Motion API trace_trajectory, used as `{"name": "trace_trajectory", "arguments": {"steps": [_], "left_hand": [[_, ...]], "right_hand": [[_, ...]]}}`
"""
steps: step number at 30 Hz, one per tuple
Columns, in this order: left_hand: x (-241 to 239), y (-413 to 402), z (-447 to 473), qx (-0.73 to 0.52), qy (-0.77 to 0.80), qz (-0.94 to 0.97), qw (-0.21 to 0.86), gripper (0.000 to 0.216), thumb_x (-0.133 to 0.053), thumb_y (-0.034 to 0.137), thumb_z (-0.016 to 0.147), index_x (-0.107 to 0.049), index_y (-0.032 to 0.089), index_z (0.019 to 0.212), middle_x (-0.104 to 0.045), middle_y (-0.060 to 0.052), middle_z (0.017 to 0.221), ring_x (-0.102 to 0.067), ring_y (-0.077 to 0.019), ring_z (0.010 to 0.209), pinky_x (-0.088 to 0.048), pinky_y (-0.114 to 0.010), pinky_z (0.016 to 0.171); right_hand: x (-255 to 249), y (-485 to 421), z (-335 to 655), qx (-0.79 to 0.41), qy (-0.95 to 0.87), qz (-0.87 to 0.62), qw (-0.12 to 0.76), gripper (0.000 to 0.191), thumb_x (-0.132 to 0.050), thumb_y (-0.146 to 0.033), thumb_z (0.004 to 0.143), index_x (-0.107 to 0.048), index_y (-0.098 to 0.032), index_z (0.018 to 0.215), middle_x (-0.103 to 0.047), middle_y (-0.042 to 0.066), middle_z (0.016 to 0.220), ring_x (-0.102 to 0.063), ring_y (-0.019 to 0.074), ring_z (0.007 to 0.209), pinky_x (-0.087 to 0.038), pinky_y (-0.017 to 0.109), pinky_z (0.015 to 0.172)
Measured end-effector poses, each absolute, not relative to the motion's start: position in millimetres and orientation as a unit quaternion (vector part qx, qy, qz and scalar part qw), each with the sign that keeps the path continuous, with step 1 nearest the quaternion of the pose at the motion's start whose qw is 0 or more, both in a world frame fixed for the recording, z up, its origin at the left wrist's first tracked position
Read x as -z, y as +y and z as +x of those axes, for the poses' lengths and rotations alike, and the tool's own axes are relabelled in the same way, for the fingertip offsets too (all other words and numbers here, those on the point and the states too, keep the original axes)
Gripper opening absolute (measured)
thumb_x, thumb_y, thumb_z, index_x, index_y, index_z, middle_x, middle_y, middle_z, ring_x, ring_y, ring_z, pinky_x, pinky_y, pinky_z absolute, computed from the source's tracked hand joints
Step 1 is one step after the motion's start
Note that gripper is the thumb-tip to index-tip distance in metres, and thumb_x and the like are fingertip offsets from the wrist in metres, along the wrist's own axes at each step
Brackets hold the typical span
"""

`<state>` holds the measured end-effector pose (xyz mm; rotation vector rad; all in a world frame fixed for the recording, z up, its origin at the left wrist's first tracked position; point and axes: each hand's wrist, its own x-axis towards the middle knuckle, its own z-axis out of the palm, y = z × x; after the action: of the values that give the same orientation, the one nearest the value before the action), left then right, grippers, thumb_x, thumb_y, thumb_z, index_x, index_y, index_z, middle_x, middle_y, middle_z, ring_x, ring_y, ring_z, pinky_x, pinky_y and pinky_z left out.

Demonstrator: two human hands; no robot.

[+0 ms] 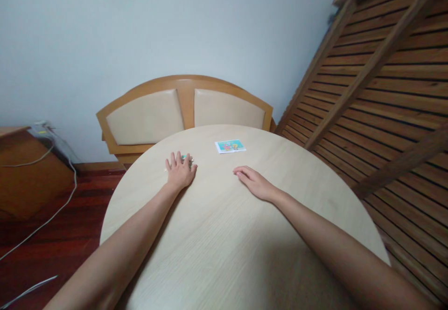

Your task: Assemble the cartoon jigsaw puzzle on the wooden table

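Note:
My left hand (180, 172) lies palm down with its fingers spread over a small heap of little pieces (191, 161) at the left of the table. They look like jigsaw puzzle pieces, some teal; most are hidden under the fingers. On its side on the bare tabletop rests my right hand (257, 184), fingers loosely stretched and close together, with nothing seen in it. Beyond it, apart from both hands, a picture card (230, 146) with pink and yellow cartoon figures on teal lies flat.
The round pale wood table (217, 244) fills the middle. Behind it stands a padded headboard (147, 116) against the wall. A slatted wooden frame (378, 77) leans at the right. On the left are a wooden cabinet (31, 175) and a white cable (66, 201) trailing over the red floor.

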<state>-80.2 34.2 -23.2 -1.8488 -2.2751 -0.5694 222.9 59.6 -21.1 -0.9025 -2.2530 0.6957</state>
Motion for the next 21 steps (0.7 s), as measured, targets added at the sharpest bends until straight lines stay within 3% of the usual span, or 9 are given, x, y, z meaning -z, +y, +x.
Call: {"name": "trace_trajectory", "arguments": {"steps": [4, 7, 10, 14, 18, 21], "left_hand": [[13, 28, -40, 0.233, -0.659, -0.708, 0.101, 0.041, -0.045, 0.029, 0.098, -0.059, 0.013, 0.133, -0.039, -0.022, 0.157, -0.024, -0.0390, 0.151, -0.010, -0.062, 0.122], [12, 29, -6, 0.263, -0.559, -0.785, 0.039, 0.039, -0.037, 0.032, 0.103, -0.060, 0.015, 0.130, -0.052, -0.019, 0.147, -0.042, -0.0327, 0.142, -0.025, -0.058, 0.119], [18, 33, 15, 0.246, -0.507, -0.826, 0.013, 0.039, -0.045, 0.038, 0.101, -0.061, 0.016, 0.130, -0.059, -0.015, 0.142, -0.050, -0.0280, 0.136, -0.034, -0.048, 0.118], [22, 36, 17, 0.200, -0.508, -0.837, -0.023, 0.052, -0.049, 0.046, 0.099, -0.059, 0.013, 0.137, -0.050, -0.020, 0.150, -0.044, -0.0350, 0.142, -0.034, -0.053, 0.117], [22, 39, 12, 0.163, -0.515, -0.840, -0.044, 0.061, -0.051, 0.050, 0.096, -0.053, 0.014, 0.145, -0.041, -0.020, 0.157, -0.035, -0.0392, 0.147, -0.029, -0.057, 0.118], [23, 41, 10, 0.162, -0.517, -0.839, -0.047, 0.058, -0.048, 0.049, 0.098, -0.053, 0.015, 0.145, -0.040, -0.019, 0.158, -0.033, -0.0370, 0.148, -0.028, -0.055, 0.119]], "right_hand": [[19, 46, 260, -0.109, -0.881, -0.400, 0.229, 0.045, -0.051, -0.044, 0.097, -0.063, -0.016, 0.130, -0.058, 0.017, 0.144, -0.052, 0.0299, 0.135, -0.035, 0.052, 0.116], [16, 41, 266, -0.075, -0.877, -0.430, 0.200, 0.054, -0.054, -0.049, 0.095, -0.059, -0.018, 0.138, -0.051, 0.017, 0.151, -0.045, 0.0322, 0.142, -0.029, 0.055, 0.120], [13, 43, 264, -0.087, -0.877, -0.444, 0.162, 0.064, -0.051, -0.056, 0.095, -0.051, -0.019, 0.147, -0.040, 0.015, 0.160, -0.032, 0.0338, 0.150, -0.024, 0.056, 0.122], [10, 50, 259, -0.123, -0.868, -0.471, 0.099, 0.075, -0.049, -0.062, 0.094, -0.041, -0.019, 0.154, -0.029, 0.015, 0.165, -0.021, 0.0369, 0.153, -0.016, 0.060, 0.123], [12, 54, 249, -0.093, -0.845, -0.504, 0.151, 0.065, -0.052, -0.058, 0.094, -0.050, -0.021, 0.147, -0.039, 0.015, 0.160, -0.029, 0.0372, 0.151, -0.022, 0.060, 0.121], [13, 54, 246, -0.092, -0.848, -0.495, 0.163, 0.060, -0.054, -0.052, 0.095, -0.053, -0.019, 0.145, -0.042, 0.016, 0.158, -0.032, 0.0355, 0.150, -0.023, 0.058, 0.121]]}}
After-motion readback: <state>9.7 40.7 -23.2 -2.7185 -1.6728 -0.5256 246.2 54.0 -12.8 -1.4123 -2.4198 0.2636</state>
